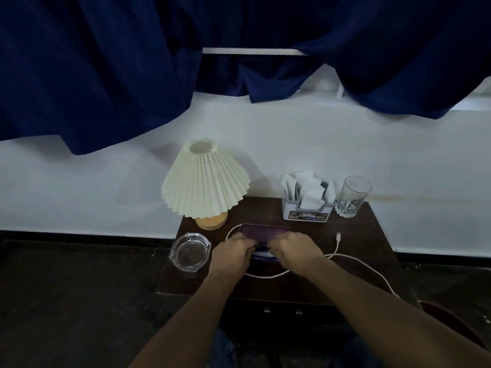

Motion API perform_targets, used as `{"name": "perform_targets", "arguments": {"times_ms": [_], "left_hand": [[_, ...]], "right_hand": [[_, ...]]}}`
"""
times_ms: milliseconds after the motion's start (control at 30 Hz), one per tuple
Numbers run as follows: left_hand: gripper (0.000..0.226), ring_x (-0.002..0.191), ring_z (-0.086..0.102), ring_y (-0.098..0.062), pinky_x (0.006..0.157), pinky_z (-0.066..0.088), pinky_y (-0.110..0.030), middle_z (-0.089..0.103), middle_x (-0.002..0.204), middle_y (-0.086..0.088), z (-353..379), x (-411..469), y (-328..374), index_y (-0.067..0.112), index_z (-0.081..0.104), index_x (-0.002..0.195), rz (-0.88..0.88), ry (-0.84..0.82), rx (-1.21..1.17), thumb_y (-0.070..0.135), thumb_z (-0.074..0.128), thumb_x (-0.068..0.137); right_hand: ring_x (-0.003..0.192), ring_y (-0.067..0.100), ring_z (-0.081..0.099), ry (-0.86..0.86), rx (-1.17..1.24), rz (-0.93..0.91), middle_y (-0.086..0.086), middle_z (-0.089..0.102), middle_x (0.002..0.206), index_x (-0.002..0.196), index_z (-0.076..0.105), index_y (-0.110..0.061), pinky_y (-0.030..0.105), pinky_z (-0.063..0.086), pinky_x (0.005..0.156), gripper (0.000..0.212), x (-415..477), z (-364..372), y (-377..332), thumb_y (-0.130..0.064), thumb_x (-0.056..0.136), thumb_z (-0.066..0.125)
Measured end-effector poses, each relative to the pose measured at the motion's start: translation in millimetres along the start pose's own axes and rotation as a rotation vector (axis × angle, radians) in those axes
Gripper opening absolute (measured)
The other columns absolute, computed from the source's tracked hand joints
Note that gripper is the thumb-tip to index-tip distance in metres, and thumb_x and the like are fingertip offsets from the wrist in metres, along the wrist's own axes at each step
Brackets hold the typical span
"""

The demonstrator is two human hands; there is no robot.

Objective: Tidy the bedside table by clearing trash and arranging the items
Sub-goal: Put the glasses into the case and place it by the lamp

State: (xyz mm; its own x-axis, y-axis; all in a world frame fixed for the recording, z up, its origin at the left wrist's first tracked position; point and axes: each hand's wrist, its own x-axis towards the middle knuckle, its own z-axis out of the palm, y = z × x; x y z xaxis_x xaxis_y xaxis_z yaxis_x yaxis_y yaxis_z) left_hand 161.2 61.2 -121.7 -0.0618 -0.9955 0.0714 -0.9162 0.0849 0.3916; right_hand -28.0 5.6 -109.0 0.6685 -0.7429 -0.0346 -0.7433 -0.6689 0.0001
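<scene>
Right of lamp [206, 181] lay purple case [265, 231]; left hand [233, 252] and right hand [295, 252] met together, fingers curled round blue item [261, 255].

On the bedside table [358, 235] the lamp [206, 181] stands at the far left corner, and the ashtray [190, 252] sits nearer me at the left edge. The flat case [265, 231] lies in the middle, right of the ashtray. My left hand [232, 252] and right hand [292, 252] meet on its near part, fingers curled onto it. The cable [337, 245] loops round the case and my hands, its plug lying to the right, then runs off the near right edge. At the far right stands the holder [305, 212] with paper packets in it, and the glass [352, 196] is just beside it, further right. The curtain [106, 75] hangs behind, above the table.
</scene>
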Motion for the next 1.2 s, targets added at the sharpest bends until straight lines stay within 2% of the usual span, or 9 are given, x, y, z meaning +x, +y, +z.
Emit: {"name": "perform_targets", "arguments": {"times_ms": [100,167,267,500,600,700,900,1033,1200], "left_hand": [[0.027,0.101,0.065,-0.024,0.081,0.055,-0.037,0.061,0.120,0.003,4.1,-2.5,0.1,0.031,0.068,0.118,0.028,-0.019,0.065,0.033,0.046,0.101],[0.028,0.099,0.066,-0.025,0.079,0.056,-0.038,0.060,0.119,0.003,7.1,-4.0,-1.0,0.030,0.067,0.117,0.038,-0.033,0.102,0.035,0.046,0.100],[0.028,0.098,0.065,-0.026,0.078,0.056,-0.040,0.060,0.116,0.002,10.1,-5.8,-2.3,0.028,0.066,0.115,0.056,-0.037,0.129,0.035,0.044,0.100],[0.028,0.102,0.064,-0.028,0.081,0.056,-0.042,0.061,0.117,-0.001,13.7,-5.0,-3.8,0.026,0.060,0.123,0.033,-0.024,0.097,0.030,0.048,0.098],[0.029,0.103,0.063,-0.027,0.083,0.055,-0.041,0.060,0.118,0.000,15.6,-5.1,-6.8,0.026,0.060,0.122,0.034,-0.011,0.081,0.034,0.050,0.096],[0.031,0.104,0.063,-0.026,0.083,0.056,-0.041,0.058,0.121,0.000,18.2,-5.8,-10.3,0.025,0.063,0.124,0.047,-0.005,0.068,0.033,0.052,0.096],[0.031,0.106,0.063,-0.025,0.085,0.054,-0.039,0.058,0.123,-0.001,19.2,-7.8,-9.9,0.023,0.063,0.125,0.045,0.009,0.071,0.033,0.052,0.098],[0.025,0.098,0.065,-0.029,0.079,0.054,-0.039,0.062,0.114,-0.003,16.1,-6.3,-5.5,0.020,0.064,0.116,0.030,0.022,0.118,0.031,0.048,0.100],[0.022,0.092,0.069,-0.035,0.073,0.054,-0.042,0.069,0.105,-0.005,17.9,-5.8,-2.9,0.017,0.054,0.112,-0.014,0.055,0.165,0.032,0.041,0.103]], "right_hand": [[0.086,0.028,0.066,0.092,-0.032,-0.066,0.002,0.068,0.094,0.092,0.074,-0.023,0.038,0.052,0.073,0.038,-4.7,6.3,-2.6,-0.038,0.094,0.039],[0.079,0.025,0.064,0.112,-0.072,-0.080,0.001,0.064,0.088,0.088,0.074,-0.025,0.036,0.052,0.069,0.036,-8.6,11.5,-0.1,-0.042,0.090,0.042],[0.086,0.024,0.063,0.086,-0.070,-0.077,0.001,0.062,0.095,0.100,0.073,-0.027,0.036,0.051,0.074,0.028,-12.5,14.1,2.7,-0.045,0.087,0.056],[0.102,0.025,0.060,0.082,-0.006,0.012,0.001,0.061,0.108,0.114,0.067,-0.024,0.038,0.049,0.086,0.038,-19.5,12.3,1.4,-0.048,0.089,0.052],[0.096,0.026,0.060,0.212,-0.011,0.061,0.002,0.059,0.104,0.108,0.067,-0.022,0.038,0.049,0.079,0.036,-19.6,12.8,3.6,-0.046,0.087,0.052],[0.103,0.026,0.057,0.307,0.038,0.189,0.003,0.059,0.113,0.119,0.064,-0.020,0.040,0.049,0.085,0.040,-14.1,4.4,6.1,-0.041,0.086,0.057],[0.126,0.027,0.052,0.043,0.076,0.300,0.003,0.057,0.135,0.140,0.052,-0.022,0.042,0.040,0.101,0.049,-2.5,-1.7,4.2,-0.039,0.094,0.053],[0.121,0.028,0.053,0.077,0.062,0.311,0.004,0.055,0.130,0.132,0.057,-0.020,0.042,0.043,0.097,0.043,-3.2,-2.0,3.3,-0.030,0.091,0.057],[0.092,0.027,0.060,0.278,-0.001,0.139,0.003,0.061,0.096,0.097,0.069,-0.020,0.039,0.048,0.079,0.031,-10.0,3.2,1.0,-0.044,0.087,0.053]]}}
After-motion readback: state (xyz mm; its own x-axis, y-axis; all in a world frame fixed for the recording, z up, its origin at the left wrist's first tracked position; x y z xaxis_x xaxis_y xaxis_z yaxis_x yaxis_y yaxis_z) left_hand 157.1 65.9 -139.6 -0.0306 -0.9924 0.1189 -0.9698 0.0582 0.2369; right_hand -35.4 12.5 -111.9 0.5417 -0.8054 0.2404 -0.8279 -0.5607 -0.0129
